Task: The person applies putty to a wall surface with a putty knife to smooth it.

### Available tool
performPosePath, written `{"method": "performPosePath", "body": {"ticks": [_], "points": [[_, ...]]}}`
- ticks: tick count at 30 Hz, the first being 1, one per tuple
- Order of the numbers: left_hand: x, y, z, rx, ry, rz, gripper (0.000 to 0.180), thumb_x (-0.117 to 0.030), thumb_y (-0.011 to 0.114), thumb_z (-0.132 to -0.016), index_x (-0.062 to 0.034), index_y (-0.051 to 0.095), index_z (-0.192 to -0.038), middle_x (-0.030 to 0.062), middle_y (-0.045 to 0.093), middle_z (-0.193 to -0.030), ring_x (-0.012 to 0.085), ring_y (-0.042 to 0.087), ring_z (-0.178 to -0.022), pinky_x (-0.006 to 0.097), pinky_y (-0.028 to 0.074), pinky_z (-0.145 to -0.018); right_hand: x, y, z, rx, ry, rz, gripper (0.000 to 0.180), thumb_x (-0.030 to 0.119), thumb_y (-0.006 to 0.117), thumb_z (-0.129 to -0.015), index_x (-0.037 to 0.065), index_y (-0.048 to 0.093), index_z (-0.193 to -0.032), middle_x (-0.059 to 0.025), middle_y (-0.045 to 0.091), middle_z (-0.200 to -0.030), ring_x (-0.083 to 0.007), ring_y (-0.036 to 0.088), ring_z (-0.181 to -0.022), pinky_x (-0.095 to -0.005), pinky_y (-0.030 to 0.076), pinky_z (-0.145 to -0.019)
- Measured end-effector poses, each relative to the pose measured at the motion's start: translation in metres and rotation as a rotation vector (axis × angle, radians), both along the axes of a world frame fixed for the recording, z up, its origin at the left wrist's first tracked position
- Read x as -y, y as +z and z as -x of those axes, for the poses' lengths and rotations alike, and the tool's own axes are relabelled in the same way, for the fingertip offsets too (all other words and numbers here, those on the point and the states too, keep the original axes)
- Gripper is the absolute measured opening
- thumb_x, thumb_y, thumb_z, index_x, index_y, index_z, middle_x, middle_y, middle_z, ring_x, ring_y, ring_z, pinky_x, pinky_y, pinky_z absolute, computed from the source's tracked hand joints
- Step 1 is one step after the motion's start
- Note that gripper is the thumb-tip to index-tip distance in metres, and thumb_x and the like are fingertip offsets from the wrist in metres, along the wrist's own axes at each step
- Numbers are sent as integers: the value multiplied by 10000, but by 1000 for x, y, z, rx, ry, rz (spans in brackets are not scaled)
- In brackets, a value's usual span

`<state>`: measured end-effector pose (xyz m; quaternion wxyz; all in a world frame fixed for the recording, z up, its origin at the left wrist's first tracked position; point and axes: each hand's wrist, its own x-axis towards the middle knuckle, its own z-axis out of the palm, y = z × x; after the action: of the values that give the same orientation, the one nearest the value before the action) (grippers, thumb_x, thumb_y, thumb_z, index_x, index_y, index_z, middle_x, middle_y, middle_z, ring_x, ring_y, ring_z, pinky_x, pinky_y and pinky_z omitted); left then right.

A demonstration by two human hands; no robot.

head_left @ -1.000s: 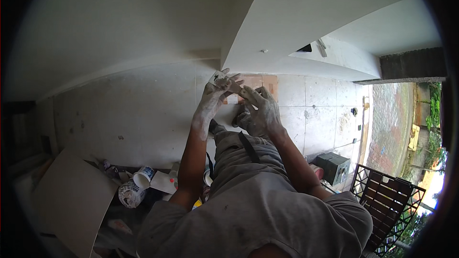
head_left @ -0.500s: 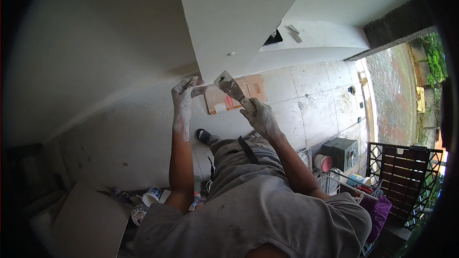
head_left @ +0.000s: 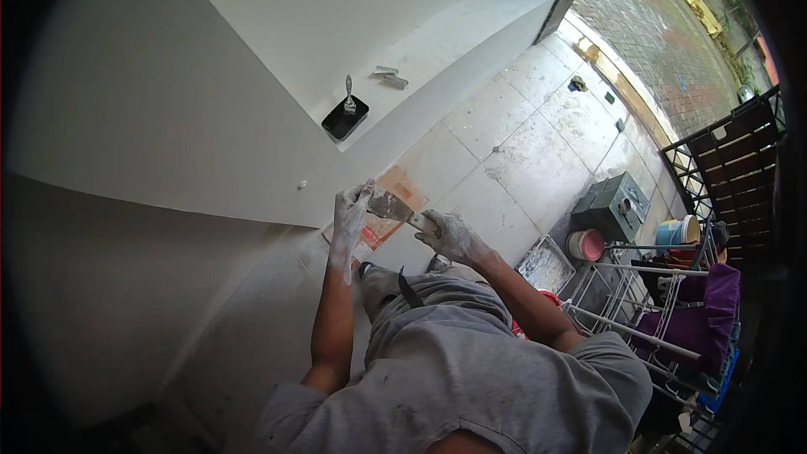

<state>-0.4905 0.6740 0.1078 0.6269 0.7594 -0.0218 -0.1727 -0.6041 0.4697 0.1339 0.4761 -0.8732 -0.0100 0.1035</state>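
A putty knife (head_left: 391,205) with a smeared metal blade and a pale handle is gripped by my right hand (head_left: 458,238), fingers wrapped round the handle. Its blade points left, its end reaching the fingers of my left hand (head_left: 350,212). These fingers are bent and pressed together at the blade's end; whether they pinch the blade or something small is hidden. White powdery filler coats both hands and wrists. Below the blade, a flat piece of brown cardboard (head_left: 395,193) lies on the floor beside the wall corner.
On the white ledge (head_left: 437,34) are a black tray (head_left: 345,120) with a brush in it and small pale strips (head_left: 391,77). To the right stand a grey box (head_left: 612,208), a pink-lidded bucket (head_left: 586,245), a white drying rack (head_left: 622,266) and a dark slatted gate (head_left: 731,168).
My view has swung toward the right, bringing the whole black tray into sight. My hands have come together, and the knife's blade has turned to meet my left fingers.
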Motion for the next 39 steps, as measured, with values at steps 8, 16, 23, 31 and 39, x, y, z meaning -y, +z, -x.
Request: {"method": "performPosePath", "body": {"ticks": [8,16,23,31,39], "points": [[17,-19,-85,-10,157,13,240,-203,583,-907,29,607,-854,88,601,-617,112,555,-446,229,450,-388,64,-30,-54,148,-96,92,409,215,584,-879,2,484,-1213,-217,571,-1059,-307,596,-876,-367,475,-717],[90,-73,-210,-48,48,-36,286,-258,595,-896,-30,587,-724,56,606,-621,83,537,-481,221,420,-440,105,-60,-149,-274,-525,-387,373,175,469,-948,-5,396,-1267,-84,612,-810,-113,564,-637,-265,464,-537],[170,-98,-306,-292,-211,178,287,-290,579,-888,-16,591,-803,74,623,-676,127,587,-521,247,455,-462,161,-68,-237,-297,-783,-460,398,188,550,-916,10,404,-1241,-64,586,-759,-79,499,-503,-229,395,-409],[163,-248,-354,-736,-23,457,320,-298,471,-917,-3,540,-1019,141,631,-793,237,624,-601,319,517,-517,222,-103,-321,-354,-660,-406,255,214,599,-892,12,560,-1043,12,513,-615,-49,435,-444,-217,355,-383],[165,-278,-360,-900,306,386,246,-264,499,-888,-57,507,-1022,141,636,-882,271,647,-779,379,536,-652,335,-147,-440,-547,-369,-182,284,275,641,-848,7,591,-928,-6,526,-591,-80,449,-418,-242,361,-374]]}}
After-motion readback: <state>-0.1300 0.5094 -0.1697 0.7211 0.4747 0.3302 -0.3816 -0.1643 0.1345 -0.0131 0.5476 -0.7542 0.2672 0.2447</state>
